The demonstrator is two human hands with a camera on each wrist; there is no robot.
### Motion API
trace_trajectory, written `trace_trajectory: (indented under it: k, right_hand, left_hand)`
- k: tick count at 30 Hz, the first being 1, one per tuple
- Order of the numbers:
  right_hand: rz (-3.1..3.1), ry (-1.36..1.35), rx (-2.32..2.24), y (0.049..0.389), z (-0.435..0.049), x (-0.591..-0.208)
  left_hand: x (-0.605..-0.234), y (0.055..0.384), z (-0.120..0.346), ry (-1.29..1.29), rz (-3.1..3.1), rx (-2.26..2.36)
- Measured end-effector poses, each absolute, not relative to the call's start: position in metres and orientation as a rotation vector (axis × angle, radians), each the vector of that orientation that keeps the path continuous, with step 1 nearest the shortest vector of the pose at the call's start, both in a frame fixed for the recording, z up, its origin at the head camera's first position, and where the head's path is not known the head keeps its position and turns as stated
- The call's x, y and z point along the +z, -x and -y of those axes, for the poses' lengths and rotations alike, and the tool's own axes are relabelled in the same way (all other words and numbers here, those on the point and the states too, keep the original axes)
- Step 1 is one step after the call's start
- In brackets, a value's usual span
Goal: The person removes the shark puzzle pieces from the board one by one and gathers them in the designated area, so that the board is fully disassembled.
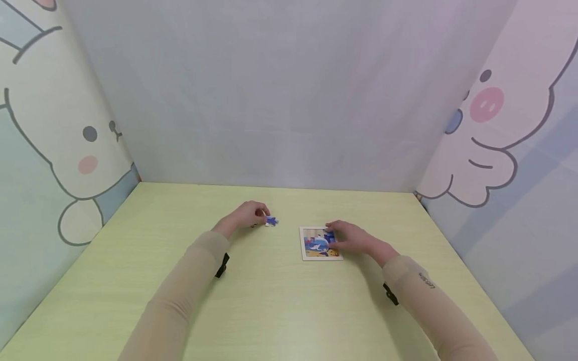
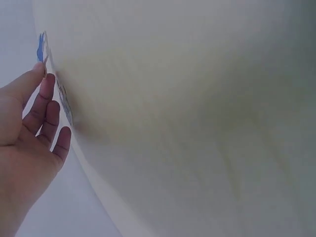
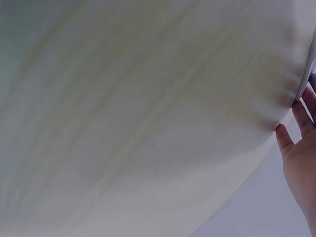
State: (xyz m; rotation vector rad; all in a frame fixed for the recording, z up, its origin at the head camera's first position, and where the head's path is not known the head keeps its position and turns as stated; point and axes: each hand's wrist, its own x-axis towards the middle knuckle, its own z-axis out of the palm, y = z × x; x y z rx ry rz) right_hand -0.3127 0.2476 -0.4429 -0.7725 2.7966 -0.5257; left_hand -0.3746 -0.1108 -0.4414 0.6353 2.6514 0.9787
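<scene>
My left hand (image 1: pixel 247 214) pinches a blue jigsaw puzzle piece (image 1: pixel 271 221) between thumb and forefinger, just above the table. In the left wrist view that puzzle piece (image 2: pixel 40 48) stands up from the fingertips, and its other fingers are loosely bent. Behind them a flat patterned thing (image 2: pixel 64 101) lies on the table, mostly hidden. To the right, a white-framed jigsaw puzzle (image 1: pixel 314 245) with a blue sea picture lies flat. My right hand (image 1: pixel 354 237) rests at its right side, thumb and fingertips over the edge. In the right wrist view only the puzzle's rim (image 3: pixel 307 69) shows, beside relaxed fingers.
Both hands work over a pale yellow-green table (image 1: pixel 271 311). A plain light curtain (image 1: pixel 280 100) stands behind its far edge, and cartoon-printed cloths (image 1: pixel 95 150) flank it. Each wrist carries a black strap (image 1: pixel 222 265).
</scene>
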Motion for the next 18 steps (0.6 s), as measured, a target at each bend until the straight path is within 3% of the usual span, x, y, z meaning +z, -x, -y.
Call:
trace_trajectory:
  k: [18]
  right_hand:
    - [-2.712, 0.848, -0.534, 0.313, -0.262, -0.445]
  left_hand:
    - [-0.417, 0.364, 0.073, -0.896, -2.764, 0.884]
